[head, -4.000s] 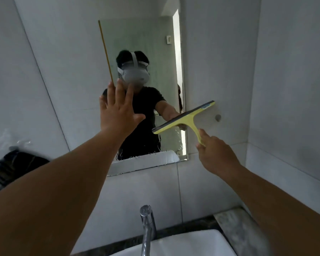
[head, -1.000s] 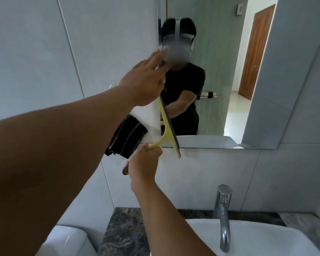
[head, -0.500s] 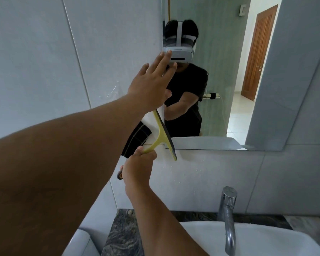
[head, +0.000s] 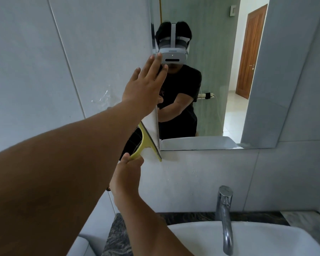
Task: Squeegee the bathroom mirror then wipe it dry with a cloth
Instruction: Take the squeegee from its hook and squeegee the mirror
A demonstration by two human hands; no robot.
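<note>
Left hand (head: 144, 87) lay flat, fingers spread, at the mirror (head: 220, 71) edge. Right hand (head: 127, 174) gripped the squeegee (head: 148, 143) handle beside the mirror's lower corner

Large pale grey wall tiles (head: 44, 52) running floor to ceiling, thin joints crossing at angles. Dark veined stone counter (head: 118, 235) lying under a white sink (head: 248, 237), with a chrome tap (head: 224, 215) rising at its back edge. Brown wooden door (head: 249, 52) standing beyond in bright daylight, pale floor (head: 233, 115) shining below it.
</note>
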